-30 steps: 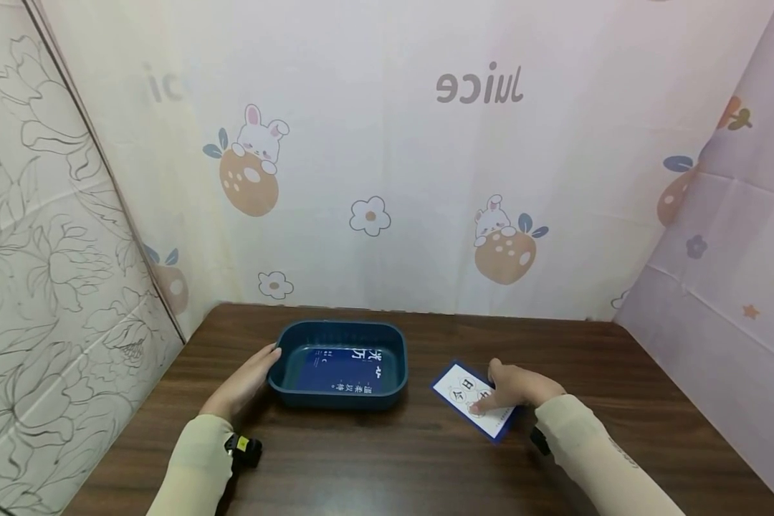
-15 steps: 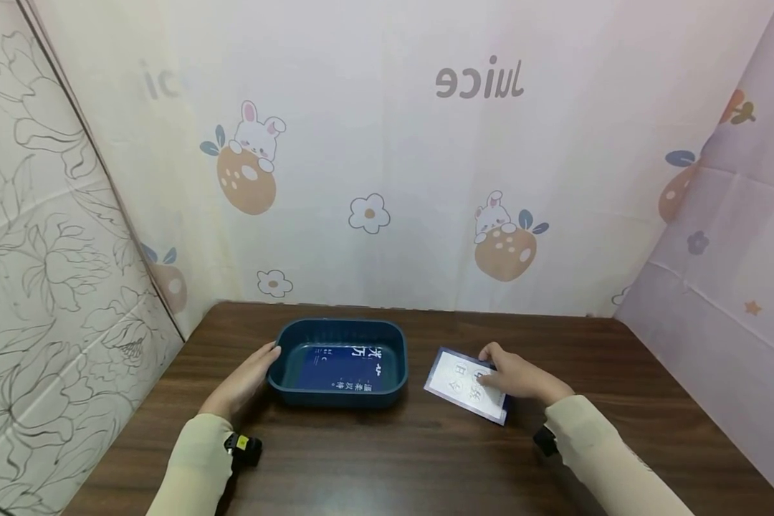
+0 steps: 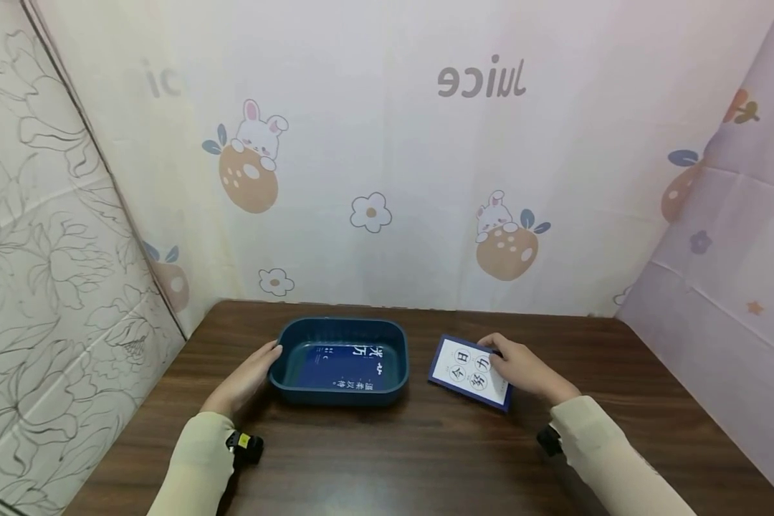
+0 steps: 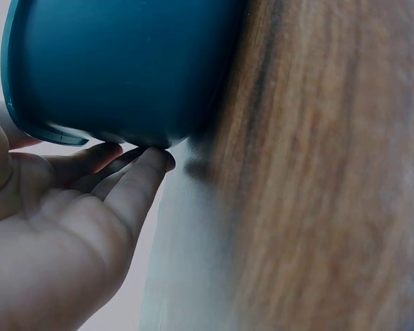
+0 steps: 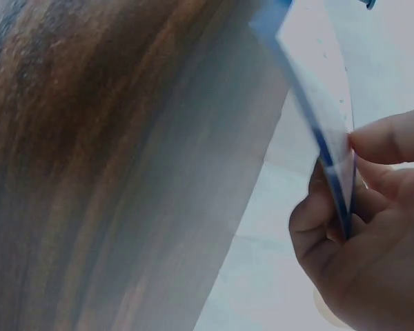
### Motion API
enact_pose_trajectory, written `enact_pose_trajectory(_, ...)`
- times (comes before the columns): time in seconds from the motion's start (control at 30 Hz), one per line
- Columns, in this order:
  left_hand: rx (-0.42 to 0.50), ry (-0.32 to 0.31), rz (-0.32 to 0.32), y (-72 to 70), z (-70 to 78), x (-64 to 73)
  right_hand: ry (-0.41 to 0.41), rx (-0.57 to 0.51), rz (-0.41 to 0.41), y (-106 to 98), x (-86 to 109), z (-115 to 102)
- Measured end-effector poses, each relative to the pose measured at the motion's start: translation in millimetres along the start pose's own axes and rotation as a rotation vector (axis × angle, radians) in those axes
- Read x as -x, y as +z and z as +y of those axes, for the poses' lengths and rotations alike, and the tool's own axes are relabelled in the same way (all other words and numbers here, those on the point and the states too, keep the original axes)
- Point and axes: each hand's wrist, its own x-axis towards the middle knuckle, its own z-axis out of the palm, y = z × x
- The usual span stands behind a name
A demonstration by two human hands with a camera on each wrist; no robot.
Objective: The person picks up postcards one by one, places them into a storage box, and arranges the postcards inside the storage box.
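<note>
My right hand (image 3: 525, 373) pinches the right corner of a thin booklet (image 3: 467, 373), white with a blue border and circled characters. The right wrist view shows the thumb on its white face and curled fingers behind the booklet (image 5: 321, 89). It is tilted and raised off the table. My left hand (image 3: 245, 380) lies at the left side of a dark teal basin (image 3: 338, 398). In the left wrist view, fairly straight fingers (image 4: 134, 183) touch the basin's outer wall (image 4: 124, 76); part of that hand is hidden behind the rim. Inside the basin lies a flat blue printed piece (image 3: 342, 369).
The brown wooden table (image 3: 374, 459) extends in front of the basin and to its right. A pale printed curtain (image 3: 374, 143) hangs behind the table, with more printed sheets at both sides. Each wrist carries a small black camera (image 3: 248, 448).
My right hand has taken the booklet from lying on the table to a raised, tilted hold, shifting slightly away from me. The left hand and the basin have stayed in place.
</note>
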Motion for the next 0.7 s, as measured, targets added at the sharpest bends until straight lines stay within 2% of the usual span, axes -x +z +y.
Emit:
enact_pose_trajectory(0.3,-0.006,0.009,0.011,-2.8,-0.8,-2.0,0.004,-0.126,0.074,-9,-7.7,-7)
enact_pose_trajectory(0.7,-0.005,-0.002,-0.005,-1.4,-3.5,-2.4,-0.019,-0.11,0.127,-19,-9.6,-16)
